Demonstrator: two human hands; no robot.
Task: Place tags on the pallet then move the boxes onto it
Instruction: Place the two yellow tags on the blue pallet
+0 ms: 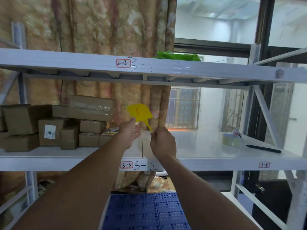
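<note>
Yellow tag (139, 112), marked with a red stroke, was held in the air above the middle shelf (199, 146). The left hand (128, 133) had its grip pinched on the tag's lower edge. The right hand (162, 143) had its grip pinched on the tip of the tag's stem. Cardboard boxes (54, 128), all closed, stood stacked on the shelf's left half; their contents could not be seen. Toward the right end lay a tape roll (230, 139) and a black pen (263, 148), with bare shelf between them and the hands. A blue perforated pallet (144, 211) lay below the shelf's front edge.
</note>
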